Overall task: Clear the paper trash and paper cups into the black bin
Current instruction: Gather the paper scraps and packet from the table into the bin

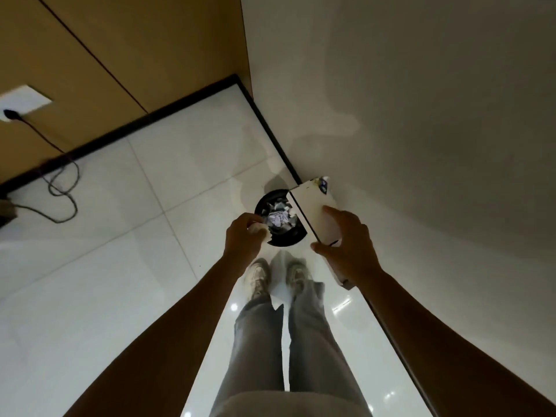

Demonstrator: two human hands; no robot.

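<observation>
Hidden and cut-off parts, lower centre and left edge

The white flat box (313, 216) hides the round black bin's (272, 239) right rim; a dark object (5, 210) is cut off at the left edge.

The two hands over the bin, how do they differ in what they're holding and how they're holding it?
The left hand has its fingers curled round a small crumpled white paper; the right hand grips a large flat white board by its near end. The paper sits at the black bin's near left rim, while the board tilts over the bin's right side, with small scraps at its far end. Both hands reach out above the bin.
</observation>
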